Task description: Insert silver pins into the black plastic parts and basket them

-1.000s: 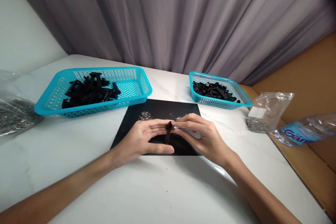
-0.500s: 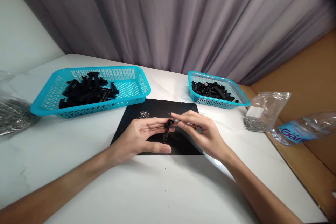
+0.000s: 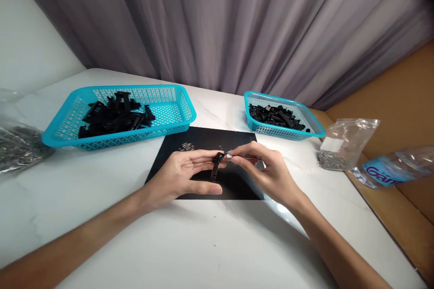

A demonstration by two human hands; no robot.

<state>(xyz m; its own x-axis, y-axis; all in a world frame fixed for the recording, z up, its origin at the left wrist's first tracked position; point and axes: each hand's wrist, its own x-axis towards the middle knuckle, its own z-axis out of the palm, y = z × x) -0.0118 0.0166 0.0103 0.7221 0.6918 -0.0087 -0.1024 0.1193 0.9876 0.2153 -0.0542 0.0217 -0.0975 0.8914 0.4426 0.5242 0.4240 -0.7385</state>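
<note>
My left hand (image 3: 185,174) holds a small, long black plastic part (image 3: 217,165), which rests against its fingers while the thumb stands apart below. My right hand (image 3: 261,167) pinches a thin tool with a white tip (image 3: 228,156), and its shaft runs back under the fingers. That tip is at the upper end of the black part; whether they touch I cannot tell. Both hands are over a black mat (image 3: 200,137). Beyond my left fingers lies a small pile of metal pieces (image 3: 187,146), and a few more are partly hidden behind my right fingers.
A large blue basket (image 3: 135,137) of black parts stands left, a smaller blue basket (image 3: 285,133) right. A bag of metal pieces (image 3: 22,146) lies far left. On the right are another clear bag (image 3: 334,158) and a plastic bottle (image 3: 386,171) on its side.
My right hand has drawn slightly to the right, and the tool's white tip shows more clearly. My left hand still holds the black part, nearly unmoved. The view has shifted slightly.
</note>
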